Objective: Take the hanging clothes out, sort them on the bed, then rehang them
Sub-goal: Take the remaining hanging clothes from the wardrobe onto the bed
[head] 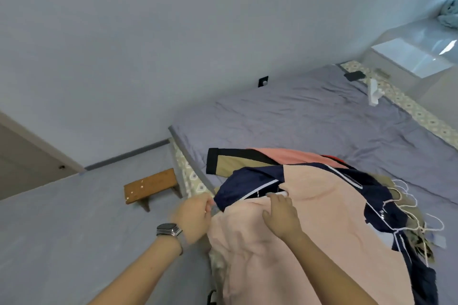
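Note:
A pile of clothes lies on the near corner of the bed [309, 116]. On top is a pale pink garment [322, 218], spread over a navy jacket [247, 186] with white stripes. A tan and black sleeve [233, 161] and a coral garment [287, 155] lie behind them. Several white wire hangers [406, 203] stick out at the pile's right side. My left hand [193, 218], with a watch on the wrist, grips the pink garment's left edge. My right hand [280, 215] rests on the pink cloth, fingertips at a white bit by the jacket.
A small wooden stool [151, 186] stands on the floor left of the bed. A black flat object [354, 75] and a white object [374, 94] lie at the bed's far side. A door [27, 156] is at the left. A wall socket [263, 81] sits above the bed.

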Motion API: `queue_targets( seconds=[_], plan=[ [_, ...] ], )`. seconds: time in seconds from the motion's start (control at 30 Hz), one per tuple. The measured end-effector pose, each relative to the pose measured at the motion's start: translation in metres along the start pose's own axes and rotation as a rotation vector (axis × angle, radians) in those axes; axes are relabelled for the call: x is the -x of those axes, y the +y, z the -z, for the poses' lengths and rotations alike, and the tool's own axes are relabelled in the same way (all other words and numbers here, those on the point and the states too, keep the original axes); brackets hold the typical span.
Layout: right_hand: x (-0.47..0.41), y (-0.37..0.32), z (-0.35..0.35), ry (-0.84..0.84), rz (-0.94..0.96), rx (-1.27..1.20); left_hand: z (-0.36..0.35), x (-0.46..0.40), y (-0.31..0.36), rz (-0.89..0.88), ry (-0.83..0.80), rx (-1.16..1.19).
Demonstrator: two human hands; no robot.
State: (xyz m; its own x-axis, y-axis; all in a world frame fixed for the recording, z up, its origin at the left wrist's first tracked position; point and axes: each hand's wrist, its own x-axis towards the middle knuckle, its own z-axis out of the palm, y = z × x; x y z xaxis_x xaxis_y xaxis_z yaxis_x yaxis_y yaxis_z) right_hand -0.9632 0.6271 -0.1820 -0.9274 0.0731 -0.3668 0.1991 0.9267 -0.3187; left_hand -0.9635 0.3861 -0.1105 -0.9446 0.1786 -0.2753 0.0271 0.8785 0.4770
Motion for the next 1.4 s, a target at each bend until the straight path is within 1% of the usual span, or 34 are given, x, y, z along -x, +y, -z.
queue_targets(
  seconds=[0.1,0.17,0.3,0.37,0.5,0.57,0.63,0.73,0.83,0.97,1.07,1.33,1.4],
  plan=[
    [0.02,-0.063,-0.006,-0.004,0.139,0.001,0.032,0.047,-0.057,0.081,0.085,0.007],
    [0.035,-0.105,-0.013,-0.018,0.247,0.014,0.053,0.085,-0.096,0.168,0.121,0.012],
    [0.081,-0.201,-0.034,-0.088,0.449,0.005,0.081,0.186,-0.168,0.337,0.255,0.023],
    [0.114,-0.256,-0.052,-0.138,0.584,0.026,0.087,0.25,-0.2,0.428,0.317,0.049],
    [0.204,-0.375,-0.099,-0.259,0.867,0.132,0.089,0.398,-0.25,0.65,0.49,0.123],
    [0.26,-0.436,-0.123,-0.311,1.016,0.163,0.091,0.473,-0.273,0.773,0.592,0.15],
    [0.321,-0.488,-0.146,-0.363,1.172,0.183,0.091,0.545,-0.293,0.905,0.659,0.166],
    [0.407,-0.547,-0.18,-0.448,1.368,0.222,0.083,0.634,-0.312,1.077,0.746,0.204],
    [0.475,-0.588,-0.213,-0.546,1.519,0.294,0.073,0.698,-0.323,1.223,0.813,0.237],
    [0.531,-0.632,-0.247,-0.61,1.647,0.373,0.066,0.753,-0.341,1.343,0.889,0.287],
    [0.555,-0.667,-0.273,-0.67,1.686,0.403,0.069,0.779,-0.366,1.4,0.941,0.33],
    [0.605,-0.783,-0.329,-0.747,1.759,0.484,0.108,0.82,-0.434,1.535,0.984,0.387],
    [0.624,-0.809,-0.341,-0.771,1.789,0.493,0.117,0.834,-0.447,1.567,1.035,0.408]
  ],
)
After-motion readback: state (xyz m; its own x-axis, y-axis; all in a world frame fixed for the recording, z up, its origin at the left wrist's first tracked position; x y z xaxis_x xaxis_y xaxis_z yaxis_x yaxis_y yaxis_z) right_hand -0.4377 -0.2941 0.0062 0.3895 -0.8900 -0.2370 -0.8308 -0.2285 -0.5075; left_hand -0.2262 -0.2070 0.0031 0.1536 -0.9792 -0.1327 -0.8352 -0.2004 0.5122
